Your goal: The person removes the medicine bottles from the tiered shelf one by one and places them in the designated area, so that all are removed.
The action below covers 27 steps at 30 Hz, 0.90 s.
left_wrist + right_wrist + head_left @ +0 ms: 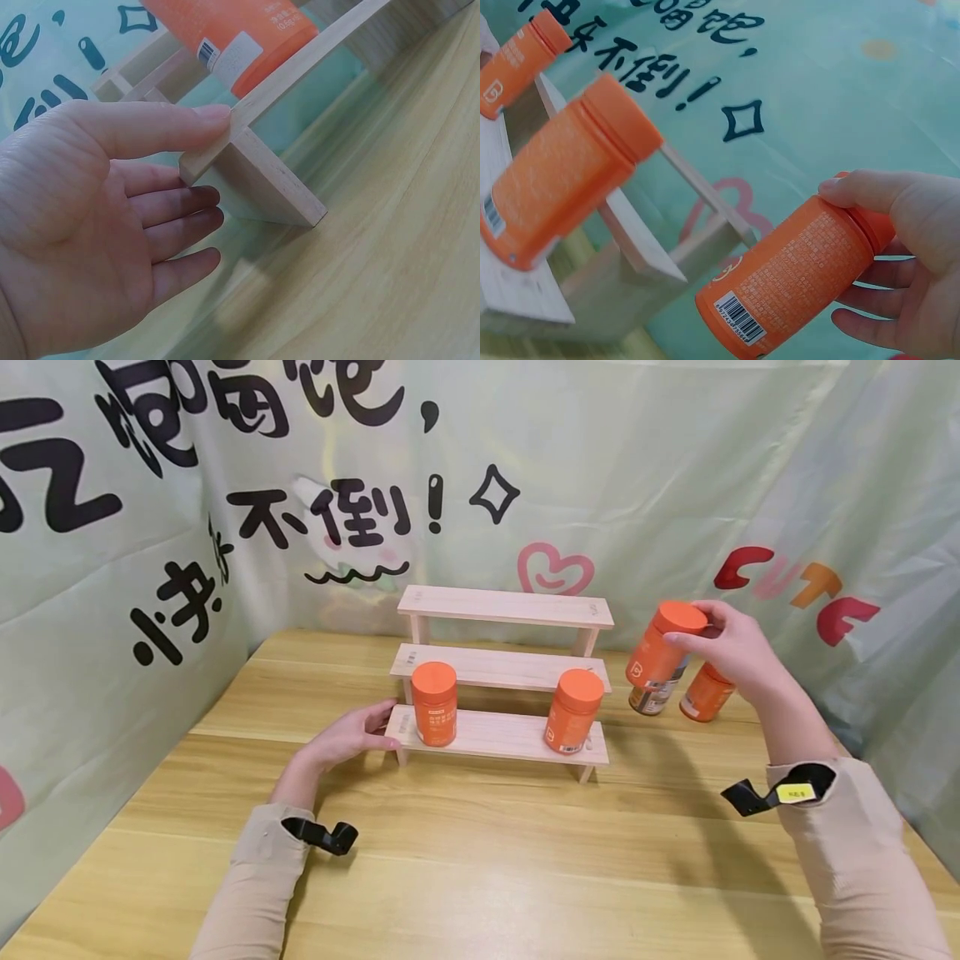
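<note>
A three-tier wooden step shelf (498, 735) stands on the table. My left hand (348, 737) is at the left end of its lowest tier; in the left wrist view the thumb (169, 127) and index finger pinch the board's end. My right hand (738, 647) grips an orange jar (654, 652) by its lid, tilted in the air right of the shelf. Two similar jars stand on the lowest tier: a left jar (435, 708) and a right jar (573, 714). In the right wrist view the held jar (787, 281) shows a barcode.
Behind the held jar stands a partly hidden container (652, 700) with a dark, printed label. Another orange jar (705, 695) stands beside it, below my right hand. A printed cloth (660, 460) hangs behind the wooden table (480, 860) and along its sides.
</note>
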Available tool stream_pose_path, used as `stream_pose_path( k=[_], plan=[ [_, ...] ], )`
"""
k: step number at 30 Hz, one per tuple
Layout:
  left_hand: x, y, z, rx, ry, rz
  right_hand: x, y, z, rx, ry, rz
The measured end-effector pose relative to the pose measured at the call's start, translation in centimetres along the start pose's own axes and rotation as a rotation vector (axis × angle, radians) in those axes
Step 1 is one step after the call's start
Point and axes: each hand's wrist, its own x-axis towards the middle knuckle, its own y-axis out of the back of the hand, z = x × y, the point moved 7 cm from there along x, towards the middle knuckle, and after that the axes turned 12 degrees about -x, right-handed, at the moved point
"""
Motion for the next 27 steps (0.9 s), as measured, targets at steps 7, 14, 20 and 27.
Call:
stream_pose_path(
  k=[7,14,20,27],
  plan=[
    [0.0,0.0,0.1,-0.005,0.005,0.001,-0.8,0.7,2.7,-0.023,-0.045,0.022],
    [0.0,-0.1,0.1,-0.01,0.01,0.006,-1.2,0.3,5.4,-0.064,-0.077,0.022],
    [0.0,-0.2,0.1,-0.014,0.012,0.003,-1.8,-0.3,7.2,-0.051,-0.097,0.033],
    [0.0,-0.1,-0.1,-0.01,0.014,-0.001,-2.7,-0.6,8.7,-0.041,-0.111,0.083]
  ],
)
